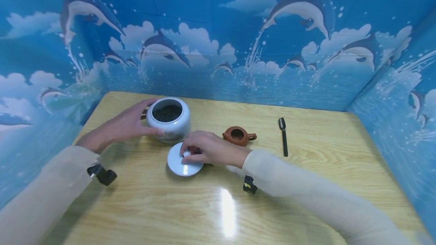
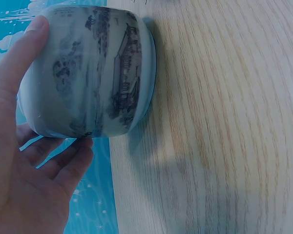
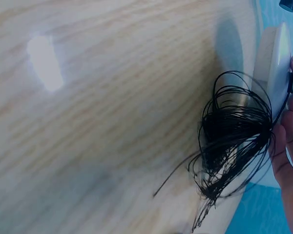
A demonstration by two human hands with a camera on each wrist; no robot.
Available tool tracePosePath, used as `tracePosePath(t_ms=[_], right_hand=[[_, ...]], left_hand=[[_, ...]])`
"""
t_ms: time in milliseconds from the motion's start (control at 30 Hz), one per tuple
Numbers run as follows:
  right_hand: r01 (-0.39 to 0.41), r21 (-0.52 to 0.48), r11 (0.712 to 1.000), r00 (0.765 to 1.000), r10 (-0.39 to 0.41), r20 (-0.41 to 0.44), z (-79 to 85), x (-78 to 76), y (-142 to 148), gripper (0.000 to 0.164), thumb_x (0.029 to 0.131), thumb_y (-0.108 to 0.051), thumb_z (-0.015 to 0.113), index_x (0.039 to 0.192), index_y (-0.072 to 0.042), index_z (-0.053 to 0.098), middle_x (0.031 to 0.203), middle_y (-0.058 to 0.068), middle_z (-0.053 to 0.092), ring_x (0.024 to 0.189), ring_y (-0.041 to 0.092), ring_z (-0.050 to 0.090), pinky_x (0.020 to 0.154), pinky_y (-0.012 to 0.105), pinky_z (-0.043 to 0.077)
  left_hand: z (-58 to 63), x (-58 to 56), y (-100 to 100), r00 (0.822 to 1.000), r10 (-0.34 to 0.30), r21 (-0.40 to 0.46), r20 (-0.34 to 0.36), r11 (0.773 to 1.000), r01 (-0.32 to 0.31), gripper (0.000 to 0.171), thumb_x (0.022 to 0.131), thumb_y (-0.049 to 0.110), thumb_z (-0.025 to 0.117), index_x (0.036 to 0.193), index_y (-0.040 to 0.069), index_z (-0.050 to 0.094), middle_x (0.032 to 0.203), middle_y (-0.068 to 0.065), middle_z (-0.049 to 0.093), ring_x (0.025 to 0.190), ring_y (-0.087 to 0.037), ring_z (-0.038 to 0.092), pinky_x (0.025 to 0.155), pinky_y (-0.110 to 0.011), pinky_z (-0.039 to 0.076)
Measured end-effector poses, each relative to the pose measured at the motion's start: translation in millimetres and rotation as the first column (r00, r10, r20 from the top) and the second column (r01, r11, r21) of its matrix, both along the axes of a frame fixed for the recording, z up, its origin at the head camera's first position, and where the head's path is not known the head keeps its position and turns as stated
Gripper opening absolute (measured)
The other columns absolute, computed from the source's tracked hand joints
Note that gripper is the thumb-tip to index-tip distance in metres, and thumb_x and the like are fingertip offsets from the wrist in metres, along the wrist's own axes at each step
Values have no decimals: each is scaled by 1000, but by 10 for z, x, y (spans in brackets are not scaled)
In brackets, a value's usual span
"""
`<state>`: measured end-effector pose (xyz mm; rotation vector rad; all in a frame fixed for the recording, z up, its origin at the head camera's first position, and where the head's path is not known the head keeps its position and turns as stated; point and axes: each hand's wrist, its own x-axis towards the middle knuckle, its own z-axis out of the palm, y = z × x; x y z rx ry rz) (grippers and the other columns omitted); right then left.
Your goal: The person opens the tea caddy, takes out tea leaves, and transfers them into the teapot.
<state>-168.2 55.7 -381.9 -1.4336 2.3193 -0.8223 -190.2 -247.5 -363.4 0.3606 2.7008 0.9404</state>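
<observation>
A white porcelain jar (image 1: pixel 175 131) stands uncovered at the table's left, with dark tea-like contents inside. My left hand (image 1: pixel 131 122) holds it from the left, thumb across the front and fingers round the far side. Grey landscape painting covers the jar's wall (image 2: pixel 95 73) in the left wrist view. In front of the jar, my right hand (image 1: pixel 212 148) pinches the knob of a round white lid (image 1: pixel 178 165). A black tassel (image 3: pixel 234 131) hangs from the knob in the right wrist view, over the wooden surface.
Right of the jar, behind my right forearm, sits a small brown clay teapot (image 1: pixel 240 142) without its lid. A black scoop (image 1: pixel 284 139) lies farther right on the wooden table (image 1: pixel 323 143). Blue dolphin-printed cloth (image 1: pixel 221 75) walls in the back and sides.
</observation>
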Motion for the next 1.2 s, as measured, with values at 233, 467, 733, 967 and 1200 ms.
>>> tracePosePath(t_ms=[233,467,733,967,1200], right_hand=[[-8,21,1000,998,10,-60,-113,42,-54,21,103,-33,78,117,-18,77,113,-3,65,98,6,58,86,19,51],[4,74,997,995,4,-102,-169,74,-105,22,104,-36,77,116,-17,76,113,-2,65,98,8,58,85,21,51],[14,105,994,994,-3,-110,-176,98,-128,23,104,-37,77,117,-18,76,113,-4,64,99,6,58,87,19,51],[20,90,996,994,-10,-106,-166,89,-123,28,103,-38,77,121,-17,74,111,-4,65,98,7,59,85,20,51],[32,39,999,999,-30,-44,-60,42,-24,25,109,-34,70,127,-17,73,116,-3,68,103,11,63,87,25,55]], left_hand=[[-2,0,0,1000,2,-4,8,1000,-2,126,82,67,89,175,16,22,177,-19,32,158,-47,39,125,-72,37],[-5,8,-1,1000,7,-10,4,1000,-6,124,83,67,88,175,17,21,177,-19,31,159,-47,37,125,-74,36],[-8,10,2,1000,1,-7,-2,1000,-1,123,84,65,88,174,15,22,176,-20,32,158,-47,37,125,-74,36],[1,13,2,1000,2,-1,3,1000,-2,123,83,66,88,175,17,22,177,-19,32,159,-47,36,125,-75,35],[-9,6,-3,1000,-4,-2,-1,1000,4,124,83,66,89,175,15,21,177,-20,31,159,-48,37,125,-74,36]])
